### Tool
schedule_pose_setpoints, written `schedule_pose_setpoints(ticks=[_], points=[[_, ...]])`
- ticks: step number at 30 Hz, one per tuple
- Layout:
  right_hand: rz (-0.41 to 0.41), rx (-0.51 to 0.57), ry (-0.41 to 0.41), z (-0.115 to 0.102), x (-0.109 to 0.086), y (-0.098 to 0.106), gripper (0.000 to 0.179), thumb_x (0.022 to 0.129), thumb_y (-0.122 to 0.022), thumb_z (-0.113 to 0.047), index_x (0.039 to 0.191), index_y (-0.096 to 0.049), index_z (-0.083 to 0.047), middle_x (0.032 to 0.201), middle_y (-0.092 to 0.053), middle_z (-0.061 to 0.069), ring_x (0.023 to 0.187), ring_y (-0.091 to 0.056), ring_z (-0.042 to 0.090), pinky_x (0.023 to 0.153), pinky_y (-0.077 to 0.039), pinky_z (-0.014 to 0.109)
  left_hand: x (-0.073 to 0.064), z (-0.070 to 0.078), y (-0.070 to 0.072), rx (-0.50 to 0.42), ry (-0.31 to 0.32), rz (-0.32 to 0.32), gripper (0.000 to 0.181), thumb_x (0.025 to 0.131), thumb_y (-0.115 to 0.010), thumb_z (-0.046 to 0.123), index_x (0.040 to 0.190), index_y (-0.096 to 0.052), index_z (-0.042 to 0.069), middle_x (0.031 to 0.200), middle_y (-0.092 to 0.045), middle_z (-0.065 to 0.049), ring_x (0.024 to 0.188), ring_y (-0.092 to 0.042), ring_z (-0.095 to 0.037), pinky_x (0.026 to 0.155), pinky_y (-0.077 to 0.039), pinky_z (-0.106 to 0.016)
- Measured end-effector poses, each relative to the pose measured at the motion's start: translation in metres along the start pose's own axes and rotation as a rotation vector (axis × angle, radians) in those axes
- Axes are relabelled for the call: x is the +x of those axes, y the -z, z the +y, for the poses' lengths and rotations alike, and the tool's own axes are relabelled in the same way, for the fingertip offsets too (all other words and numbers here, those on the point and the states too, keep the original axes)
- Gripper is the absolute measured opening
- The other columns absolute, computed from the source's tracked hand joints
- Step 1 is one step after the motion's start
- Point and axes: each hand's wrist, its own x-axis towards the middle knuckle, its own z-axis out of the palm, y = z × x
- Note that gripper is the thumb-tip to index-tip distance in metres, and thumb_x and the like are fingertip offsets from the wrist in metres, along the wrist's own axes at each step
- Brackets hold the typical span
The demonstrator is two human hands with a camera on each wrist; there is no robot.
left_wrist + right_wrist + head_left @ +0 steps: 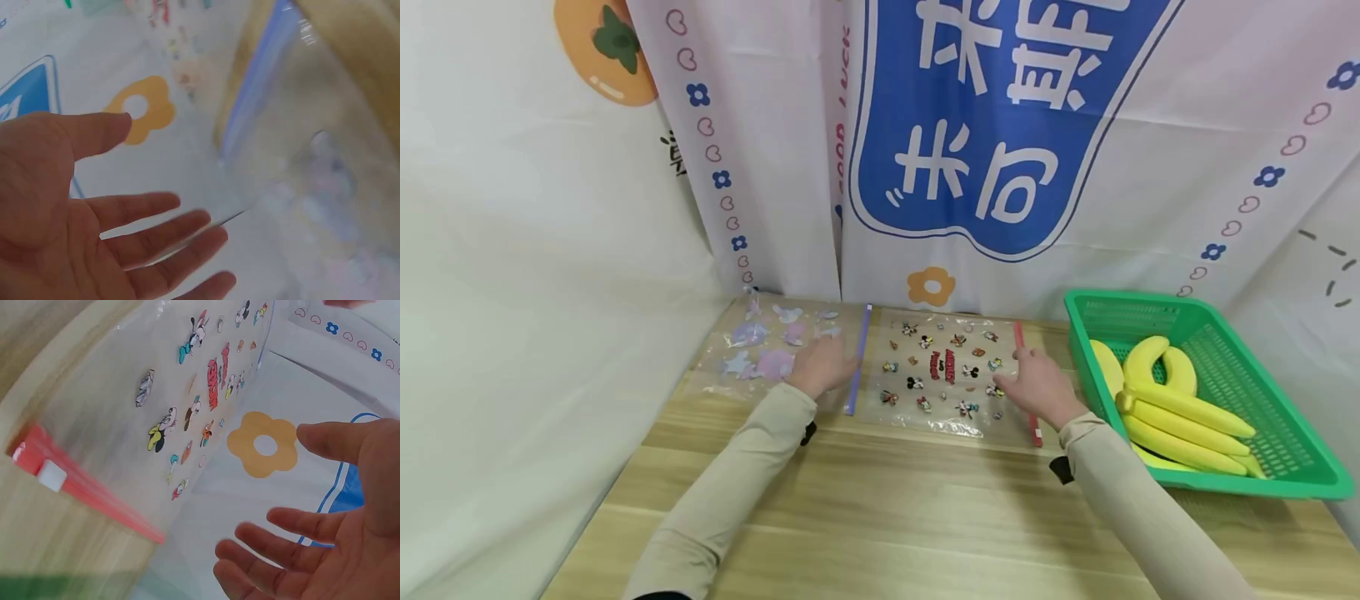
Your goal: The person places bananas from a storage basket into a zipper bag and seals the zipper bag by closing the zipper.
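Sleeves first, as seen from where I stand, head view: left sleeve [730, 475] and right sleeve [1142, 508], beige, nearest.
- Left bag [748, 362]: clear, pastel figures; flat on the table [925, 517], towards the far left, with a blue strip [866, 329] along its right edge.
- Right bag [936, 379]: clear, cartoon prints; flat just beside it, with a red strip [1035, 429] along its right edge.
- Handling, by my judgement: both light, limp and rather slippery, prone to crease; the strips look stiffer and the better place to take hold.
- Left hand [822, 367]: over the left bag, beside the blue strip.
- Right hand [1037, 385]: over the red strip. Contact cannot be told from here.
- Basket [1277, 486]: green, right of the bags, with bananas [1187, 427].

Left wrist view:
- Left hand: palm bare, fingers loosely spread, thumb well apart; grips nothing. Left bag beyond the fingertips, blurred.
- Flower [147, 103]: orange, printed on the cloth [175, 156] behind.

Right wrist view:
- Right hand: fingers relaxed, wide gap to the thumb; holds nothing. Right bag alongside, its red strip ending in a white slider [51, 475].
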Motion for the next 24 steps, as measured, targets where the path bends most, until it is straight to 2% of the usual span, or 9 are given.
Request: schedule_pose_setpoints(ticks=[3,7,10,15,20,24], points=[[-0.025,0.025,0.003,0.000,-0.001,-0.002,0.059,0.091,-0.056,-0.040,0.125,-0.049,0.008,0.108,-0.058,0.026,0.086,-0.060,0.036,0.069,-0.053,0.047,0.004,-0.001,-0.010,-0.048,0.051,-0.041,0.044,0.096,-0.051,0.035,0.124,-0.054,0.002,0.104,-0.063,-0.018,0.074,-0.061,-0.027,0.056,-0.053,-0.038],[-0.039,0.042,0.019,0.000,-0.001,-0.006,0.053,0.091,-0.057,-0.037,0.119,-0.052,0.008,0.090,-0.063,0.018,0.066,-0.058,0.024,0.053,-0.051,0.035,0.010,-0.001,-0.024,-0.072,0.055,-0.055,0.023,0.093,-0.056,0.024,0.094,-0.062,0.002,0.076,-0.060,-0.009,0.059,-0.058,-0.021,0.047,-0.050,-0.031],[-0.026,0.041,0.038,0.001,-0.001,-0.009,0.049,0.091,-0.058,-0.036,0.115,-0.054,0.007,0.089,-0.064,0.018,0.068,-0.059,0.024,0.056,-0.052,0.037,0.015,-0.002,-0.034,-0.045,0.034,-0.024,0.023,0.090,-0.060,0.025,0.089,-0.063,0.002,0.071,-0.059,-0.006,0.058,-0.058,-0.020,0.049,-0.051,-0.031],[-0.023,0.054,0.067,-0.001,-0.001,-0.015,0.045,0.091,-0.058,-0.033,0.111,-0.057,0.008,0.096,-0.065,0.020,0.079,-0.062,0.030,0.069,-0.054,0.045,0.016,-0.002,-0.045,0.028,0.057,0.015,0.030,0.087,-0.064,0.033,0.090,-0.063,0.003,0.073,-0.059,-0.007,0.062,-0.057,-0.022,0.055,-0.051,-0.037],[-0.023,0.041,0.065,-0.003,-0.001,-0.019,0.043,0.091,-0.058,-0.031,0.110,-0.059,0.007,0.094,-0.065,0.018,0.077,-0.061,0.026,0.073,-0.053,0.045,0.017,-0.003,-0.049,0.037,0.089,0.035,0.029,0.086,-0.066,0.033,0.081,-0.062,0.005,0.069,-0.057,-0.007,0.062,-0.056,-0.023,0.054,-0.052,-0.037],[-0.015,0.035,0.076,-0.005,-0.002,-0.021,0.043,0.092,-0.057,-0.032,0.111,-0.059,0.007,0.098,-0.065,0.019,0.083,-0.061,0.029,0.076,-0.052,0.047,0.016,-0.002,-0.050,0.034,0.110,0.028,0.029,0.086,-0.068,0.032,0.076,-0.061,0.006,0.068,-0.057,-0.006,0.062,-0.056,-0.022,0.054,-0.052,-0.037]])
